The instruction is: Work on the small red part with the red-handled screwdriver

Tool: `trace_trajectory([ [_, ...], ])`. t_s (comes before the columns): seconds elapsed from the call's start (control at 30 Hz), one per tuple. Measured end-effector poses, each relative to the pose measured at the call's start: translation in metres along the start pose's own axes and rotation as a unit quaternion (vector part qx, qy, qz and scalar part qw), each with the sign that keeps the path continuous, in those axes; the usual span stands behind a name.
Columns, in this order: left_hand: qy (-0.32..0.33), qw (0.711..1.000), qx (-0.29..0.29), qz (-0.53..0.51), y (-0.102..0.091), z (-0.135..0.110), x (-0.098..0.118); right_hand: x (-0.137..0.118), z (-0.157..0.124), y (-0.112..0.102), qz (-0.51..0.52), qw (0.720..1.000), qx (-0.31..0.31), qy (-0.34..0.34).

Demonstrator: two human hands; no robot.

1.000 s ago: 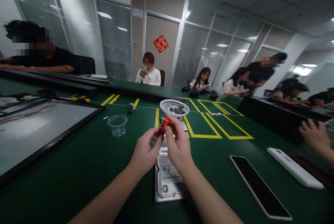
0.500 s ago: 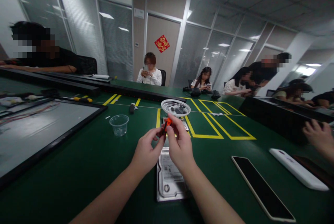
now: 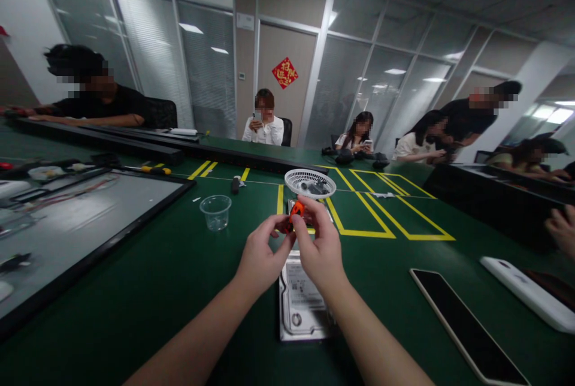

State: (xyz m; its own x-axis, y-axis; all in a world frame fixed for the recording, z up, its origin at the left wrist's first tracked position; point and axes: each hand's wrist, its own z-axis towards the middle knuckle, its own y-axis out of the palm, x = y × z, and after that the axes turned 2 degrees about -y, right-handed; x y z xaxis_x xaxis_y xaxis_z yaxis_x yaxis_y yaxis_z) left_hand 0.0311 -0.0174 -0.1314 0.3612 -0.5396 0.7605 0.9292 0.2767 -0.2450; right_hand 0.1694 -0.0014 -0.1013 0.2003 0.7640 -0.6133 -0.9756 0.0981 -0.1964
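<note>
Both my hands are raised over the green table point(image 3: 157, 278), pinching a small orange and black tool point(image 3: 295, 213) between them. My left hand point(image 3: 263, 257) holds its lower end with thumb and forefinger. My right hand point(image 3: 321, 248) grips its orange top, fingers curled. A silver hard drive point(image 3: 302, 305) lies flat on the table right under my wrists. A white round basket point(image 3: 309, 182) with small dark parts stands just beyond the hands. A clear plastic cup point(image 3: 216, 211) stands to the left of them.
A large black-framed panel point(image 3: 90, 218) lies at the left with tools behind it. A dark phone point(image 3: 467, 329) and a white case point(image 3: 527, 293) lie at the right, near another person's hand point(image 3: 561, 229). Yellow tape lines point(image 3: 381, 218) mark the table. Several people sit along the far side.
My hands keep the same pinch on the orange tool. The view has shifted slightly, so everything sits a little to the right of where it was.
</note>
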Motion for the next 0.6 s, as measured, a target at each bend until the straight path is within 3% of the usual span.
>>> trace_trajectory([
  [0.3,-0.035,0.998,-0.021,-0.054,0.0016,0.002,-0.0035,0.0015,-0.0014,0.0018,0.035,0.999,-0.014,-0.001],
  [0.47,-0.018,0.999,0.011,-0.037,0.0031,0.0014,-0.0057,0.0025,-0.0015,0.0013,-0.003,1.0,-0.009,-0.001],
  [0.6,-0.018,0.999,-0.006,-0.037,0.0023,0.0013,-0.0051,0.0025,-0.0017,0.0009,-0.001,1.0,-0.002,-0.002],
])
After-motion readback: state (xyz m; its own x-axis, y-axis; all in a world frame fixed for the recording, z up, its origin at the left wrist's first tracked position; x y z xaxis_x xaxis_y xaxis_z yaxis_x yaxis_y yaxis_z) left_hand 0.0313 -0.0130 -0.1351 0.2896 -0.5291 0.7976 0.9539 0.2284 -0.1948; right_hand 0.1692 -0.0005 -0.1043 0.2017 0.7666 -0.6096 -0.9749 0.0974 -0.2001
